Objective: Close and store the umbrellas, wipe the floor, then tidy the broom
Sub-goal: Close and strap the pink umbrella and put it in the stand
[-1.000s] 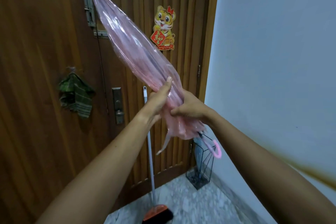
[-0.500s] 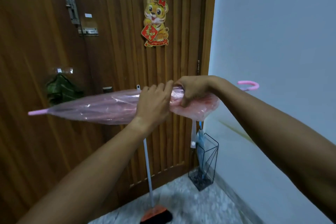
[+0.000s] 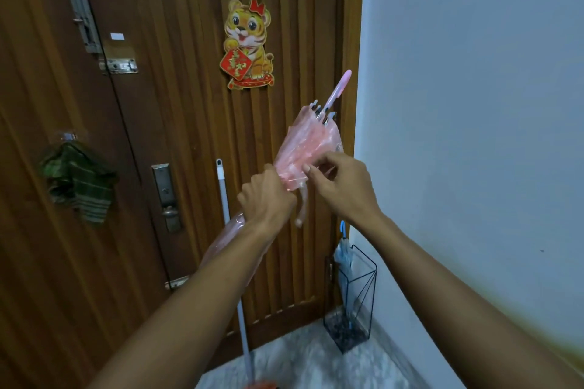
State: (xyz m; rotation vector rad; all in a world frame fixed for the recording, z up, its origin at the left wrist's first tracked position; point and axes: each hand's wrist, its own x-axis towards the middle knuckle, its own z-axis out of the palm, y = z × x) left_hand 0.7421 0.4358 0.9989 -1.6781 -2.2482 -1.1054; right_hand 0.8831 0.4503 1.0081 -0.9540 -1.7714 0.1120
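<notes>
Pink umbrella point(image 3: 308, 148) lies on a diagonal in front of the wooden door point(image 3: 177, 104): its handle end points up and to the right, and its folded canopy runs down and to the left, passing behind your left forearm. Your left hand point(image 3: 267, 199) is clamped around the gathered canopy at mid-length and sets the long axis. Your right hand point(image 3: 343, 186) is just beside it on the handle side, with thumb and fingers pinched on the loose plastic at the canopy's wide end. The closing strap point(image 3: 302, 207) hangs free below the bundle, between your two hands, and is not yet fastened.

The right hand is judged the nearer one for the strap, which lies below and slightly left of its fingertips. Keep the left hand clamped so the folds do not spring open while the strap is wrapped around.

The wire umbrella stand point(image 3: 355, 300) sits on the floor in the corner, down and to the right of the bundle, with a blue umbrella point(image 3: 343, 249) already in it. The broom point(image 3: 226, 215) leans against the door behind your left arm.
</notes>
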